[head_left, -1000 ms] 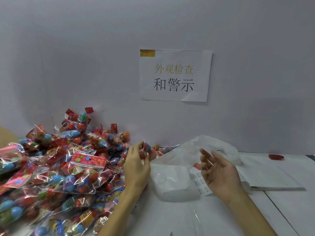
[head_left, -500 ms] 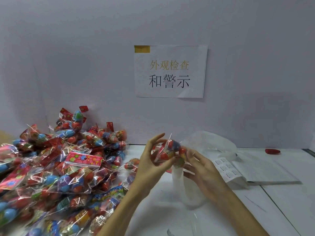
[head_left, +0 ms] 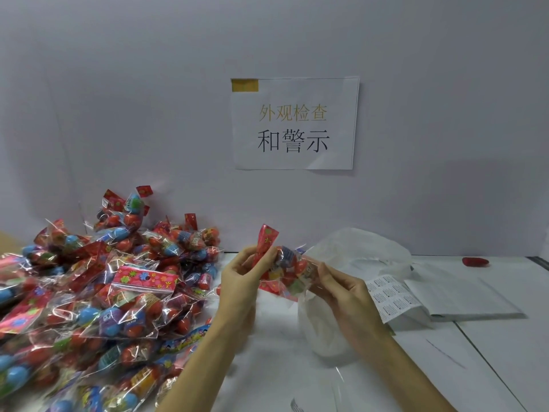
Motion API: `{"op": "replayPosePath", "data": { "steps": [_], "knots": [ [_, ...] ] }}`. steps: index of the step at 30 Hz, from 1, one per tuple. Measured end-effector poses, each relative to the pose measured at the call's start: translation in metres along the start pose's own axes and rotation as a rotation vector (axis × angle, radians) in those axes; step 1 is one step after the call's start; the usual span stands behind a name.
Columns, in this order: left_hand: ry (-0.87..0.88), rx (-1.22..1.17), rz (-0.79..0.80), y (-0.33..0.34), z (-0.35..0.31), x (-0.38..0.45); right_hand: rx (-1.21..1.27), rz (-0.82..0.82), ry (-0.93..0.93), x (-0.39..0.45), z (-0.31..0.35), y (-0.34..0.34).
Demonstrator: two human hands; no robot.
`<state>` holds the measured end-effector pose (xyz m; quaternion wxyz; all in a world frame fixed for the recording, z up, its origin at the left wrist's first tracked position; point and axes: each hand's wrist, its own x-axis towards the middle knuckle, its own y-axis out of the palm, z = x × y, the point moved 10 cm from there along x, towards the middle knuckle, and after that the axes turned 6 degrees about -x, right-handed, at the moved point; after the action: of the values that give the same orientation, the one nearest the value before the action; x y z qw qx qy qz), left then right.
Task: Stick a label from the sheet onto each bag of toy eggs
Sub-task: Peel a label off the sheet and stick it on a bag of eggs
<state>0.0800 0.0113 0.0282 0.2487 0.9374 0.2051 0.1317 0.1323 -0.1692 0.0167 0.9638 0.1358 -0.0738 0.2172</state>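
A clear bag of toy eggs (head_left: 286, 264) with a red header card is held up over the white table, between both hands. My left hand (head_left: 242, 278) pinches its red header end. My right hand (head_left: 341, 288) grips the other end, fingers curled round the plastic. A big heap of similar egg bags (head_left: 98, 292) fills the left side of the table. The label sheet (head_left: 390, 298), white with small barcode stickers, lies just right of my right hand, partly tucked under white plastic.
A crumpled white plastic bag (head_left: 356, 254) lies behind and under my hands. White flat paper (head_left: 463, 295) lies to the right. A small red object (head_left: 475, 261) sits by the wall at far right. A paper sign (head_left: 294, 123) hangs on the grey wall.
My left hand lifted one bag from the heap's edge and brought it to the middle. My right hand, open before, came over and took the bag's other end; the bag has turned since.
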Motion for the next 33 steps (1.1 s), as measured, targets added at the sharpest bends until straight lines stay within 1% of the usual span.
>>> {"op": "replayPosePath", "data": {
  "steps": [3, 5, 7, 9, 11, 14, 17, 21, 23, 26, 28, 31, 33],
  "knots": [
    [0.034, -0.035, -0.064, -0.002, -0.001, -0.002, -0.160, -0.024, -0.083, -0.004, 0.011, -0.001],
    [0.064, -0.074, -0.104, -0.006, -0.003, -0.003, -0.260, 0.019, -0.132, -0.007, 0.020, 0.006],
    [0.077, -0.074, -0.125, -0.010, -0.004, -0.003, -0.321, 0.072, -0.134, -0.008, 0.020, 0.016],
    [0.079, -0.066, -0.117, -0.010, -0.004, -0.002, -0.399, 0.058, -0.135, -0.008, 0.020, 0.020],
    [0.083, -0.065, -0.097, -0.008, -0.004, -0.002, -0.390, 0.018, -0.136, -0.009, 0.020, 0.018],
    [0.136, -0.013, -0.074, -0.005, -0.013, -0.003, -0.321, -0.011, -0.123, -0.009, 0.019, 0.009],
    [0.177, 0.047, -0.105, -0.011, -0.020, -0.003, -0.342, 0.023, -0.120, -0.006, 0.022, 0.003],
    [0.143, 0.127, -0.154, -0.017, -0.014, -0.002, -0.338, 0.018, -0.133, -0.004, 0.026, -0.004],
    [0.127, 0.179, -0.124, -0.013, -0.013, 0.000, -0.358, -0.009, -0.136, -0.002, 0.026, -0.010],
    [0.120, 0.305, 0.011, -0.003, -0.012, 0.001, -0.372, -0.017, -0.120, 0.000, 0.027, -0.019],
    [0.089, 0.315, 0.075, 0.002, -0.009, 0.001, -0.370, -0.050, -0.104, 0.001, 0.030, -0.028],
    [0.116, 0.389, 0.130, 0.007, -0.009, 0.001, -0.324, -0.130, -0.077, 0.002, 0.032, -0.044],
    [0.111, 0.391, 0.142, 0.011, -0.006, -0.002, -0.399, -0.130, -0.102, 0.001, 0.034, -0.042]
  ]
}}
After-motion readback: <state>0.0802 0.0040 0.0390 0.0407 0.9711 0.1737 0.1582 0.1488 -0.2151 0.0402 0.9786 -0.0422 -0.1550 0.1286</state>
